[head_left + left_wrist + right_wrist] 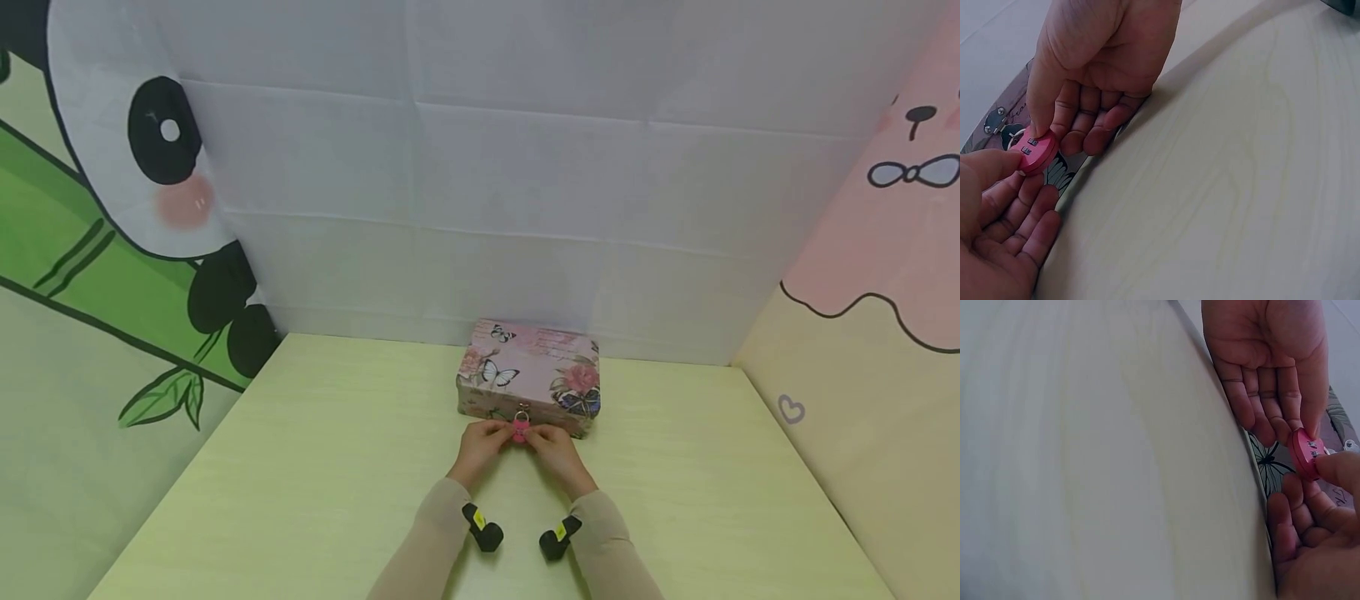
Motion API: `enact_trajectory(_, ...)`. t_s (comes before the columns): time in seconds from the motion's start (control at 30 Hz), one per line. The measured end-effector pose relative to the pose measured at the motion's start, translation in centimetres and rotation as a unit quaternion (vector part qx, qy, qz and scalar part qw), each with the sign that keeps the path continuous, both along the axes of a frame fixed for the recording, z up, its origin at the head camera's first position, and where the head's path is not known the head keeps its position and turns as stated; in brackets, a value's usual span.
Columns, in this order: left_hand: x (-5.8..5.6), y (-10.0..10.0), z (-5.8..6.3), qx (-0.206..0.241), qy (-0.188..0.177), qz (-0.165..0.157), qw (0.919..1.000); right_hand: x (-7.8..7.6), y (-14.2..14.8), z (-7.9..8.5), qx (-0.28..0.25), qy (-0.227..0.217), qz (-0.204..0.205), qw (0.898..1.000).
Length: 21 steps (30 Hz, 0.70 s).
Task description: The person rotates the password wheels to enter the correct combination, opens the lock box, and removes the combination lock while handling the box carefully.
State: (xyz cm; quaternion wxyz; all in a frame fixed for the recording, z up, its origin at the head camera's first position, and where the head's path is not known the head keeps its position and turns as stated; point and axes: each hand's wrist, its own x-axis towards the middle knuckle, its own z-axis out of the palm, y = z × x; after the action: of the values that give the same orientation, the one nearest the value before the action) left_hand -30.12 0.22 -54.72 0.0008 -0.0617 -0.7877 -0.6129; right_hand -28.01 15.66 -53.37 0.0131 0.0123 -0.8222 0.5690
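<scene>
A pink combination padlock (521, 430) with small number dials hangs at the front clasp of a flowered box (536, 367) printed with butterflies. My left hand (480, 450) pinches one side of the padlock, thumb on its dial face in the left wrist view. From the other side my right hand (558, 457) pinches it too, its thumb (1335, 467) lying against the dials. Both hands' other fingers are loosely curled beneath. The padlock's metal shackle (1015, 139) shows by the clasp plate; whether it is locked I cannot tell.
The box stands on a pale yellow-green table (337, 433) near a white cloth backdrop (525, 183). Printed side panels with a panda (165, 133) and a pink figure (900, 233) flank the table. Each wrist bears a black camera (486, 533).
</scene>
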Motion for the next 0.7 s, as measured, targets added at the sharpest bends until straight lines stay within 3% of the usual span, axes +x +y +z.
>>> enact_trajectory(0.7, 0.09, -0.04, 0.03, 0.01, -0.014, 0.002, 0.9999, 0.11, -0.18, 0.07, -0.02, -0.018, 0.001, 1.0)
